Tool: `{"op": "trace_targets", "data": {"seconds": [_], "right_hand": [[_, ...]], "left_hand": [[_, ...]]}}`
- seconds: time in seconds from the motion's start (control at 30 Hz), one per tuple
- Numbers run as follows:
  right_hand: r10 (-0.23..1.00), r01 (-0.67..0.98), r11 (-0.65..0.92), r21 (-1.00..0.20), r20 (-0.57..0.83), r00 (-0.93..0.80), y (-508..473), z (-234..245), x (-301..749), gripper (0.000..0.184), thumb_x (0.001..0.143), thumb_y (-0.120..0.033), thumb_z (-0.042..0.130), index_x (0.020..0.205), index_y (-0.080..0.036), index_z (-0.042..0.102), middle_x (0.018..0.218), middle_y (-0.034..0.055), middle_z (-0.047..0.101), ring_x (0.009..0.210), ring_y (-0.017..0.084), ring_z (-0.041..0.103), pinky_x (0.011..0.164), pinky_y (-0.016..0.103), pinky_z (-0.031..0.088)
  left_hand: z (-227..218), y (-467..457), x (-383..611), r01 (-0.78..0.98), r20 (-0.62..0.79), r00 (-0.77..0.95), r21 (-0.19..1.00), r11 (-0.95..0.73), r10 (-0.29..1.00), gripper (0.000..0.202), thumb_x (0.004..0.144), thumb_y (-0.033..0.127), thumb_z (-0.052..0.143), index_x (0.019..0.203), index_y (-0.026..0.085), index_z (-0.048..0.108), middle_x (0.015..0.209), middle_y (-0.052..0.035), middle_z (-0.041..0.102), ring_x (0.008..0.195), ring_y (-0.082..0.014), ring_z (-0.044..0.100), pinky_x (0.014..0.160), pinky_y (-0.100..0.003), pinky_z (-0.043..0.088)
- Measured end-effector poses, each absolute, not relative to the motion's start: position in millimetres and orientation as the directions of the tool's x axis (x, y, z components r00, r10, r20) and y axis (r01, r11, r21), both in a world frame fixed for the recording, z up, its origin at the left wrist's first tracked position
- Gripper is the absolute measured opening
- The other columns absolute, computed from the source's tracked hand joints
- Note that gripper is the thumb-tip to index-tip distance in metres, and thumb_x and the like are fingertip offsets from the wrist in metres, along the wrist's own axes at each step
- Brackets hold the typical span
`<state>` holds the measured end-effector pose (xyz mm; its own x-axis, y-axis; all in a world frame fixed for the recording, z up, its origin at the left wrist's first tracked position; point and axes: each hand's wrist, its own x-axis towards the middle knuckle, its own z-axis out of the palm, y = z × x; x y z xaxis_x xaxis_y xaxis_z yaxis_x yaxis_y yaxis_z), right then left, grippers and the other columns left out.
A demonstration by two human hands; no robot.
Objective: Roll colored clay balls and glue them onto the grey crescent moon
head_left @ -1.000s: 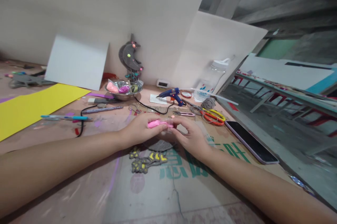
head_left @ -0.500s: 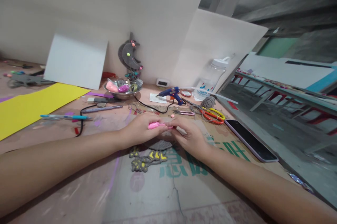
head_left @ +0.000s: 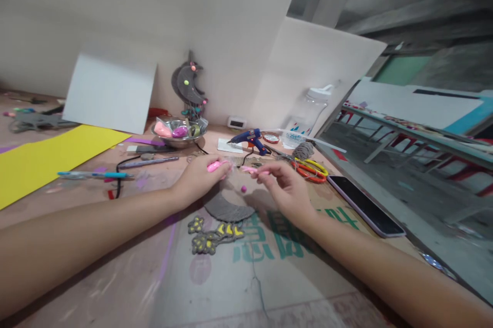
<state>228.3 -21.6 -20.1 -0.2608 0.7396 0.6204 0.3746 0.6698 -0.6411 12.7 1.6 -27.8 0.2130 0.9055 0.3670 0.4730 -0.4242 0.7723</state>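
Observation:
My left hand point(head_left: 202, 176) is closed around a lump of bright pink clay point(head_left: 216, 166), which seems partly wrapped in thin see-through film. Between the thumb and fingers of my right hand point(head_left: 287, 189) is a small strip of pink clay point(head_left: 251, 169). A gap separates the two hands. Below them lies a grey crescent moon point(head_left: 228, 210), with a small magenta ball point(head_left: 244, 189) just above its inner curve. Grey pieces with yellow paw and crescent shapes point(head_left: 204, 244) lie at the moon's lower edge.
Behind my hands are a metal bowl point(head_left: 181, 139) of clay packs, a blue glue gun point(head_left: 246, 137), and scissors point(head_left: 308, 171). A phone point(head_left: 365, 205) lies at the right edge, yellow sheets point(head_left: 57, 158) at left. A decorated moon point(head_left: 188, 81) leans against the wall.
My hands have moved apart, and the pink clay is now in two pieces, one in each hand. The grey moon and the magenta ball have come into view between them.

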Motion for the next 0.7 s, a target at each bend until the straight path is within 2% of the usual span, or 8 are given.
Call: {"op": "trace_targets", "data": {"seconds": [0.1, 0.23, 0.3, 0.37, 0.5, 0.7], "right_hand": [[0.811, 0.252, 0.584, -0.772, 0.572, -0.124, -15, -13, 233, 0.013, 0.089, -0.034, 0.058, 0.092, -0.021, 0.058, 0.088, 0.0034, 0.068, 0.079, 0.015, 0.065, 0.077, 0.031, 0.053], [0.868, 0.133, 0.496, -0.858, 0.486, -0.102, -5, -13, 234, 0.018, 0.085, -0.038, 0.063, 0.086, -0.02, 0.058, 0.107, 0.0055, 0.066, 0.086, 0.015, 0.065, 0.079, 0.032, 0.055], [0.903, 0.059, 0.418, -0.906, 0.407, -0.14, 0, -18, 235, 0.019, 0.083, -0.037, 0.064, 0.086, -0.02, 0.056, 0.1, 0.0057, 0.069, 0.083, 0.016, 0.067, 0.076, 0.032, 0.056], [0.924, 0.0, 0.352, -0.936, 0.347, -0.16, 4, -23, 236, 0.019, 0.081, -0.034, 0.066, 0.09, -0.02, 0.055, 0.086, 0.0031, 0.07, 0.076, 0.015, 0.067, 0.072, 0.032, 0.056], [0.948, 0.034, 0.285, -0.958, 0.277, -0.154, 10, -31, 238, 0.023, 0.08, -0.029, 0.065, 0.1, -0.019, 0.061, 0.078, 0.0017, 0.068, 0.073, 0.015, 0.066, 0.072, 0.032, 0.054], [0.961, 0.068, 0.227, -0.972, 0.212, -0.178, 15, -30, 243, 0.029, 0.078, -0.021, 0.06, 0.105, -0.016, 0.067, 0.105, 0.0066, 0.068, 0.085, 0.017, 0.068, 0.089, 0.037, 0.05]], "left_hand": [[-29, 7, 11, 0.494, 0.331, 0.14, 0.794, -0.355, 0.933, 0.032, 0.083, 0.042, 0.052, 0.069, 0.016, 0.063, 0.066, 0.0015, 0.063, 0.066, -0.0159, 0.055, 0.059, -0.022, 0.039], [-31, 8, 12, 0.486, 0.322, 0.118, 0.806, -0.337, 0.939, 0.032, 0.083, 0.044, 0.052, 0.07, 0.016, 0.063, 0.066, 0.0016, 0.062, 0.065, -0.0155, 0.054, 0.059, -0.022, 0.038], [-30, 7, 12, 0.479, 0.321, 0.131, 0.808, -0.343, 0.938, 0.032, 0.083, 0.043, 0.053, 0.069, 0.016, 0.062, 0.066, 0.0017, 0.062, 0.066, -0.0153, 0.054, 0.059, -0.022, 0.038], [-30, 5, 13, 0.463, 0.316, 0.16, 0.813, -0.354, 0.935, 0.031, 0.083, 0.042, 0.053, 0.07, 0.016, 0.063, 0.068, 0.0014, 0.063, 0.067, -0.0155, 0.055, 0.06, -0.022, 0.039], [-29, 4, 13, 0.429, 0.311, 0.207, 0.823, -0.372, 0.928, 0.031, 0.084, 0.042, 0.051, 0.073, 0.016, 0.064, 0.07, 0.0004, 0.066, 0.07, -0.0164, 0.058, 0.063, -0.022, 0.04], [-30, 5, 13, 0.429, 0.304, 0.231, 0.821, -0.378, 0.924, 0.032, 0.085, 0.042, 0.051, 0.075, 0.015, 0.065, 0.074, -0.0007, 0.068, 0.072, -0.0173, 0.059, 0.065, -0.024, 0.041]]}}
